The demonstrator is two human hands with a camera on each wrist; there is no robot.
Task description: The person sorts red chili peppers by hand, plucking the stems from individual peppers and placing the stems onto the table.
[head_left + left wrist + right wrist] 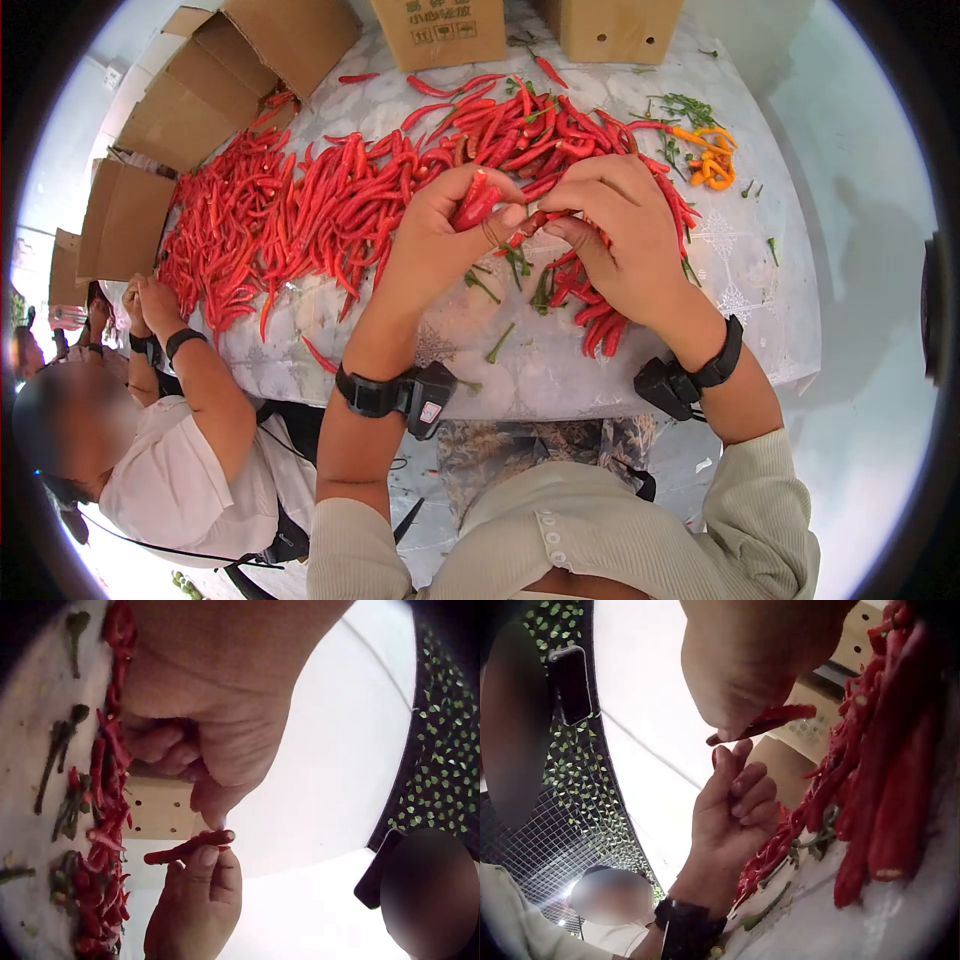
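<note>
While the left hand (445, 235) clenches a bunch of red chilies (476, 203) in its grip, the right hand (620, 235) pinches a single chili (532, 222) at center, over the tabletop (745, 290); the big pile (320, 200) lies toward ten o'clock.

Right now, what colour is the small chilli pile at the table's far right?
Small chilli pile: orange, clearest in head view.
</note>
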